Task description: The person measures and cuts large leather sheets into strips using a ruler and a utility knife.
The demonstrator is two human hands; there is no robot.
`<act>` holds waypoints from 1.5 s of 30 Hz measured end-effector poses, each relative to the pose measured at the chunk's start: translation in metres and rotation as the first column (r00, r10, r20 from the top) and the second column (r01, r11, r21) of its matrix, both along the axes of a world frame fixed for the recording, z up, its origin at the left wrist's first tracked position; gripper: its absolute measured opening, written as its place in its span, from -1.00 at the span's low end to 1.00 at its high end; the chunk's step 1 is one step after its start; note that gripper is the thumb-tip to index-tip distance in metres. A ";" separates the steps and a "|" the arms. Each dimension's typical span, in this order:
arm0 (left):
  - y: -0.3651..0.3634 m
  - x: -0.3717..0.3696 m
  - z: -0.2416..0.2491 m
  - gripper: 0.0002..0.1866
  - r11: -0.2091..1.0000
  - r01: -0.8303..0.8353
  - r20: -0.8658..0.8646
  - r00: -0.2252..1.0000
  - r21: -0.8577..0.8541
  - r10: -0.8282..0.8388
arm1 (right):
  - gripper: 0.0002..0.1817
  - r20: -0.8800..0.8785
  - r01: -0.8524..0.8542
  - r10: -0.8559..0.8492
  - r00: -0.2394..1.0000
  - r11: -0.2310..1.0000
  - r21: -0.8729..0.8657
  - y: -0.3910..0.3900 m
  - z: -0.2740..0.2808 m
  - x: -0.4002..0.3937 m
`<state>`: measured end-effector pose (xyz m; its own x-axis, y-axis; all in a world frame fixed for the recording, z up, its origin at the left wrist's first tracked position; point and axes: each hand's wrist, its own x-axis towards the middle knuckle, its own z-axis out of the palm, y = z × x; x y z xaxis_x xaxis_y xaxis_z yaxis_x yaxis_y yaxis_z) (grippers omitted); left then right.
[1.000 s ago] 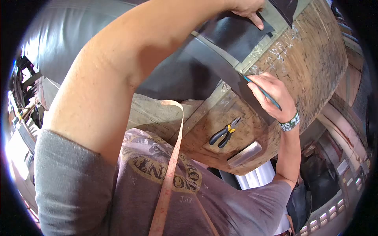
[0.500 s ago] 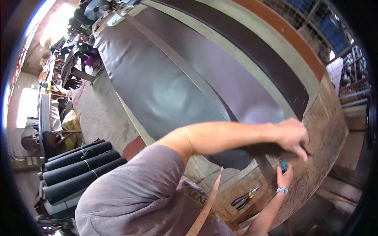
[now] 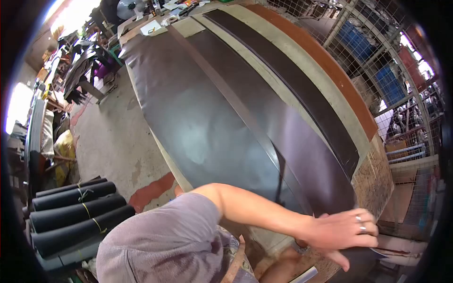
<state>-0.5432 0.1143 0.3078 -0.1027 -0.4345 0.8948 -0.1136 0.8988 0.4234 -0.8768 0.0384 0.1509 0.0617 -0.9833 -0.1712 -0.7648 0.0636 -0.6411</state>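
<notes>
My left hand [image 3: 342, 232], with rings on it, reaches across to the lower right. Its fingers are curled over the near end of the dark leather [image 3: 361, 264], and the thumb points down, apart from them. The big dark leather sheet [image 3: 203, 127] lies across the table, with a long narrow brown strip [image 3: 226, 92] running along it. The fingers of my right hand do not show. Shadowed skin is visible below my left forearm, but I cannot tell which part it is. A pale flat bar [image 3: 304, 275] lies at the bottom edge.
Dark rolls [image 3: 78, 212] are stacked on the lower left. A narrower dark piece [image 3: 292, 80] and an orange-brown one [image 3: 325, 61] lie along the table's far side, before a wire mesh [image 3: 373, 42]. A fan [image 3: 130, 8] is at the top.
The view has shifted. My left hand appears lower, its fingers now curled over the leather. My right hand with the teal tool and watch has gone from sight, as have the pliers.
</notes>
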 end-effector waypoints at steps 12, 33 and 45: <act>0.051 0.278 -0.246 0.21 0.083 0.981 -0.962 0.151 0.174 0.226 | -0.48 0.195 0.666 -0.684 0.702 0.729 0.160 0.071 0.101 0.042; -0.165 0.914 -0.139 -0.61 0.492 -0.201 -0.300 0.582 0.847 0.756 | -0.66 0.537 0.737 -0.772 0.340 0.573 0.357 -0.015 0.134 0.114; -0.299 1.199 -0.300 -0.28 0.037 -0.683 0.371 0.440 0.729 0.818 | -0.64 0.750 0.755 -0.513 0.418 0.655 0.028 -0.305 0.028 0.319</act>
